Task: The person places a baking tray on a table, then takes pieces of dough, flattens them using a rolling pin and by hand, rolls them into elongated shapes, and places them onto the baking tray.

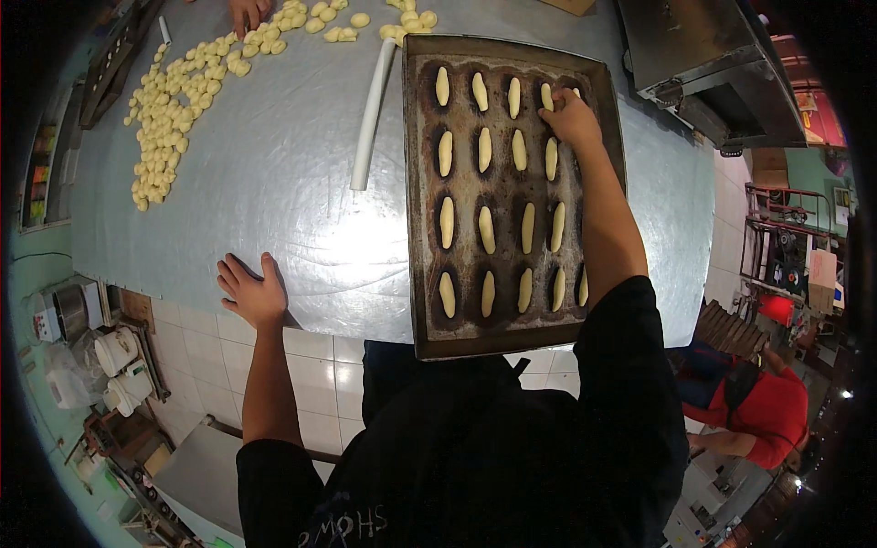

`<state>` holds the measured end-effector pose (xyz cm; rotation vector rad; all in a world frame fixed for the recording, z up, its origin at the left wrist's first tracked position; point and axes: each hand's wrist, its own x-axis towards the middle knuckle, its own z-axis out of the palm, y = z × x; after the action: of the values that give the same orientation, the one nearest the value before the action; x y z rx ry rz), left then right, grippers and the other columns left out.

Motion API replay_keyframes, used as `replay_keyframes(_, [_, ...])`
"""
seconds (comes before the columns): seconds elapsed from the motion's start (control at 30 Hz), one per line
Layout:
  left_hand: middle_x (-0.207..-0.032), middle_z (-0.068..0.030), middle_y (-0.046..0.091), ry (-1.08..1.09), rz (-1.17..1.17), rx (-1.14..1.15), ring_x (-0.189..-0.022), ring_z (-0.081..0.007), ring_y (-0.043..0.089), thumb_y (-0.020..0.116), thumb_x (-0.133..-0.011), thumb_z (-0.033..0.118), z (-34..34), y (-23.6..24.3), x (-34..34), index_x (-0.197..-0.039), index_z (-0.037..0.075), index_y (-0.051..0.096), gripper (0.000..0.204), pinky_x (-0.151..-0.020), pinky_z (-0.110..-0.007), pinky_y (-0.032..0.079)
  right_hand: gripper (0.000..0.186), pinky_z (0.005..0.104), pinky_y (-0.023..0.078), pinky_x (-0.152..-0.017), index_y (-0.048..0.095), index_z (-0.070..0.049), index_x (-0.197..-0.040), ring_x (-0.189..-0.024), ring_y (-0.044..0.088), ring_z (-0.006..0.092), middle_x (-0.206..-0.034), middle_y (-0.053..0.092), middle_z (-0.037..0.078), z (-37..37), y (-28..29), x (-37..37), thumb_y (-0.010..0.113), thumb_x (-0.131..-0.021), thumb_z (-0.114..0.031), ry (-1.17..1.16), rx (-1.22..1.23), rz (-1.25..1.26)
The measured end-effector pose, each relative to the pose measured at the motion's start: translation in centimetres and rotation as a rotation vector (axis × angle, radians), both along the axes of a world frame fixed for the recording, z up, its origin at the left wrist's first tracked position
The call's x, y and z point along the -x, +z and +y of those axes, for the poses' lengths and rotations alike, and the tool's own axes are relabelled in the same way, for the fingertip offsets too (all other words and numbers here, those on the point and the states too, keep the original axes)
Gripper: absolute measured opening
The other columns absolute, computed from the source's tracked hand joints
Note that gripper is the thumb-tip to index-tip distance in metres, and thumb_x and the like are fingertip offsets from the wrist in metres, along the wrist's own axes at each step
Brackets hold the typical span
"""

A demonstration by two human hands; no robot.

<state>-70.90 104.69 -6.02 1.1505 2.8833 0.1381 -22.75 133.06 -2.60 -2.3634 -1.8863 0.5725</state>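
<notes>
A dark, worn baking tray (422,340) lies on the metal table in front of me, its near edge close to my body. Rows of slim, pale dough sticks (487,228) rest on it, spaced apart. Over the tray's far right corner, my right hand (573,121) has its fingers curled at a dough piece (575,92), partly hidden by the fingers. Another dough stick (546,95) lies just left of that hand. My left hand (253,290) is spread flat on the table's near edge, holding nothing.
Many small dough balls (160,146) cover the table's far left, where another person's hand (247,13) reaches in. A white rolling rod (374,114) lies left of the tray. Metal equipment (717,68) stands far right. A person in red (772,411) is at the right, near stacked slats.
</notes>
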Motion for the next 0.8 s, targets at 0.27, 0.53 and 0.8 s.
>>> replay_keyframes(0.27, [-0.157,-0.0164,0.020,-0.011,-0.012,0.006,-0.145,-0.0351,0.016,0.046,-0.088,0.058,-0.1,0.3,-0.9,-0.149,0.005,0.027,0.083,-0.113,-0.060,0.009,0.050,0.0399,0.051,-0.081,0.059,-0.011,-0.120,-0.093,0.067,0.0273,-0.096,0.070,0.011,-3.8,1.9,-0.7,0.072,-0.080,-0.039,-0.064,-0.179,0.115])
replay_keyframes(0.53, [-0.158,-0.0141,0.019,0.014,0.000,0.026,-0.145,-0.0331,0.015,0.044,-0.089,0.059,-1.1,0.5,-1.9,-0.150,0.006,0.025,0.083,-0.112,-0.062,0.010,0.016,0.0207,0.043,-0.068,0.062,-0.002,-0.103,-0.074,0.054,0.0060,-0.078,0.059,-0.001,-21.5,6.0,-3.0,0.061,-0.093,-0.015,-0.196,-0.468,0.804])
replay_keyframes(0.8, [-0.157,-0.0144,0.019,-0.012,-0.041,-0.002,-0.145,-0.0326,0.016,0.044,-0.089,0.061,-3.0,1.5,-3.0,-0.149,0.006,0.025,0.084,-0.111,-0.062,0.010,0.010,0.0204,0.043,-0.070,0.061,-0.003,-0.099,-0.077,0.053,0.0046,-0.087,0.060,-0.003,-40.2,5.9,-2.4,0.060,-0.092,-0.009,-0.382,-0.421,1.039])
